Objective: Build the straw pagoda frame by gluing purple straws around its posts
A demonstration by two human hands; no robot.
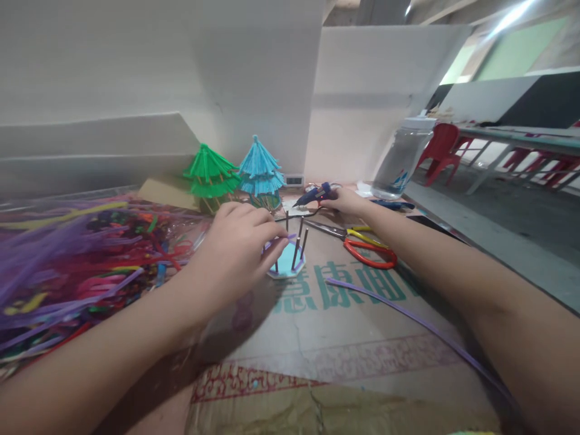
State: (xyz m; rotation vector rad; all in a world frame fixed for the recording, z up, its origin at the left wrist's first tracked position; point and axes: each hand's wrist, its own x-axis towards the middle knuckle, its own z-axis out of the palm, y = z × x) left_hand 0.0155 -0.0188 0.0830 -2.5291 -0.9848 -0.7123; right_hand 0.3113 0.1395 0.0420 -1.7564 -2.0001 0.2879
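My left hand [244, 241] is closed in a pinch beside a small light-blue octagonal base [286, 263] edged in purple. A short purple pipe cleaner piece [292, 236] sticks out at its fingertips. Several thin dark sticks [296, 254] stand upright on the base, partly hidden by that hand. Farther off, my right hand [347, 202] has its fingers around the handle of a dark blue glue gun [312, 194], its nozzle pointing left. A long purple pipe cleaner [408, 317] lies across the cardboard, running under my right forearm.
Scissors [369, 251] with red and yellow handles lie between my arms. Green [211, 172] and blue [260, 166] pipe cleaner pagodas stand at the back. Loose pipe cleaners [67, 272] heap up on the left. A clear water bottle [401, 160] stands back right, by blue-handled pliers [393, 205].
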